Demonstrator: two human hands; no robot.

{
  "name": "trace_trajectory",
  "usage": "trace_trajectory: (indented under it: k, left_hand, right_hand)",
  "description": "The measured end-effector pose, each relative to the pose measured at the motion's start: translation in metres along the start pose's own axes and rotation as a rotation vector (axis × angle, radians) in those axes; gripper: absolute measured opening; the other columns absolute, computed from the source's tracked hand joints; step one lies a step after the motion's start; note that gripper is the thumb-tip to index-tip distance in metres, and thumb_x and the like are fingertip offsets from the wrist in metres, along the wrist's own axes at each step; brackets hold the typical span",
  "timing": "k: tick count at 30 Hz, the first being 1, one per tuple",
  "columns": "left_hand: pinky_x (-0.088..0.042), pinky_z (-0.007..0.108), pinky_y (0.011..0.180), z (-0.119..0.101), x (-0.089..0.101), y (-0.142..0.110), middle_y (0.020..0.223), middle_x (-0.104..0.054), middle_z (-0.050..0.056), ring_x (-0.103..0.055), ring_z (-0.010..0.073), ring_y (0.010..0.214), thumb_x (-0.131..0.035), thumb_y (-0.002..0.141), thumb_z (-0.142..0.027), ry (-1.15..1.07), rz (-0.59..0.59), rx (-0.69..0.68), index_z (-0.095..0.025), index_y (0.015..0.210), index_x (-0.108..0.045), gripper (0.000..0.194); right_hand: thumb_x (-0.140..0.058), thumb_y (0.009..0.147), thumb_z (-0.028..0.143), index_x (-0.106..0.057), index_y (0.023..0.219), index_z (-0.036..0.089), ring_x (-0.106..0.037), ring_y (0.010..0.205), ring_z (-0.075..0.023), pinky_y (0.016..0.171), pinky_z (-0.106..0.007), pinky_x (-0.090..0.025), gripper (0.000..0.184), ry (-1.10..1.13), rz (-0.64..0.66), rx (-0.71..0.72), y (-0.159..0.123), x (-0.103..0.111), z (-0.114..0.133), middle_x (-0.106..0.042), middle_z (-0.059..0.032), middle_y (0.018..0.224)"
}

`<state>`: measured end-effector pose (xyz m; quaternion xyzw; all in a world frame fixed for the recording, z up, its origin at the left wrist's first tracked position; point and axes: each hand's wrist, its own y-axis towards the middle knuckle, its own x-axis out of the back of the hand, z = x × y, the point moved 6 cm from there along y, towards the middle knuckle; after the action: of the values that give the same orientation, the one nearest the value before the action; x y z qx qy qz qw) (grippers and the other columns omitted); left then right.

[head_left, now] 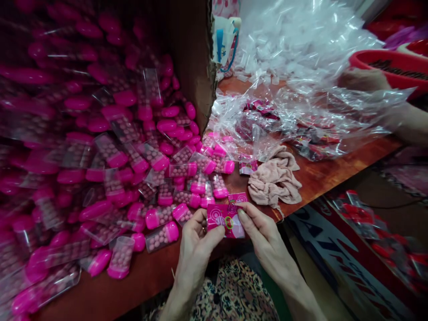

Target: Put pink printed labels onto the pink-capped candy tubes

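Between my two hands is a small folded pink printed label [216,215] with circle patterns and a yellow-green ring mark. My left hand [198,240] pinches its left side, thumb on the front. My right hand [260,232] grips the right side between thumb and fingers, and another pink printed piece [238,197] sticks up behind there. To the left lie clear containers of pinkish balls with bright pink caps, the nearest one [162,236] just beside my left hand. A crumpled beige cloth [274,178] lies beyond my right hand, near another small pink label [248,166].
A large heap of capped containers [110,151] fills the left, against a torn cardboard wall [197,58]. Clear plastic bags [301,111] with pink and red packets cover the table's back right. Another person's hand [366,80] is near a red bowl [371,57]. A box of red-capped items [371,227] stands lower right.
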<state>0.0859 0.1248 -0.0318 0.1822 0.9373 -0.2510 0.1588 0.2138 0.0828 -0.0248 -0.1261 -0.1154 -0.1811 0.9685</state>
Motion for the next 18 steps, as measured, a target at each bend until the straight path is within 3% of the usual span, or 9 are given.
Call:
trace_trajectory:
  k: [2,5,9,11,13,15,18]
  left_hand:
    - [-0.047,0.027,0.074,-0.007,0.005,0.001,0.085,-0.068,0.004,-0.060,0.0158,0.079,-0.065,0.077,-0.033,0.152,-0.032,-0.064,-0.016,0.092,-0.064,0.023]
    - [-0.044,0.025,0.067,-0.014,0.012,0.000,0.073,-0.065,0.003,-0.056,0.0157,0.070,-0.062,0.076,-0.046,0.283,-0.093,-0.119,-0.015,0.082,-0.065,0.031]
    - [-0.042,0.027,0.060,-0.015,0.009,-0.002,0.073,-0.065,0.005,-0.056,0.0174,0.066,-0.051,0.077,-0.061,0.060,0.087,-0.077,-0.015,0.090,-0.066,0.051]
    - [-0.041,0.027,0.058,-0.014,0.009,-0.002,0.070,-0.064,0.006,-0.056,0.0178,0.065,-0.050,0.075,-0.064,-0.002,0.123,-0.048,-0.014,0.089,-0.067,0.054]
    - [-0.040,0.026,0.056,-0.010,0.013,-0.001,0.065,-0.061,0.004,-0.054,0.0163,0.061,-0.056,0.076,-0.057,0.035,0.059,-0.016,-0.015,0.084,-0.066,0.044]
    - [-0.038,0.024,0.055,-0.008,0.018,0.001,0.062,-0.056,0.000,-0.049,0.0141,0.059,-0.058,0.079,-0.047,0.151,-0.079,-0.029,-0.017,0.076,-0.063,0.031]
    - [-0.033,0.023,0.053,-0.012,0.021,0.002,0.059,-0.047,-0.002,-0.041,0.0125,0.057,-0.052,0.084,-0.042,0.371,-0.280,-0.176,-0.019,0.063,-0.054,0.031]
  right_hand:
    - [-0.045,0.091,0.036,-0.062,0.105,0.024,-0.059,0.083,-0.0169,0.074,-0.025,-0.046,0.025,-0.136,0.003,0.130,-0.002,-0.002,0.010,-0.065,-0.0014,0.091]
    - [-0.040,0.094,0.026,-0.059,0.108,0.024,-0.058,0.077,-0.0147,0.072,-0.024,-0.045,0.024,-0.239,0.035,0.282,-0.004,-0.009,0.021,-0.064,-0.0006,0.087]
    - [-0.037,0.094,0.019,-0.058,0.100,0.021,-0.051,0.059,-0.0119,0.057,-0.023,-0.041,0.022,-0.261,0.077,0.314,-0.002,-0.013,0.024,-0.057,0.0013,0.071]
    - [-0.037,0.094,0.020,-0.057,0.098,0.020,-0.049,0.058,-0.0120,0.056,-0.024,-0.040,0.021,-0.268,0.085,0.311,-0.002,-0.012,0.022,-0.056,0.0014,0.070]
    - [-0.037,0.094,0.022,-0.057,0.101,0.020,-0.048,0.058,-0.0125,0.057,-0.025,-0.039,0.021,-0.278,0.085,0.307,-0.004,-0.010,0.020,-0.055,0.0008,0.071]
    - [-0.038,0.094,0.027,-0.057,0.105,0.020,-0.049,0.061,-0.0135,0.058,-0.026,-0.039,0.022,-0.281,0.086,0.283,-0.005,-0.009,0.019,-0.055,0.0000,0.073]
    - [-0.037,0.095,0.033,-0.057,0.103,0.023,-0.050,0.065,-0.0142,0.058,-0.025,-0.039,0.025,-0.237,0.120,0.186,-0.007,-0.011,0.017,-0.055,0.0002,0.072]
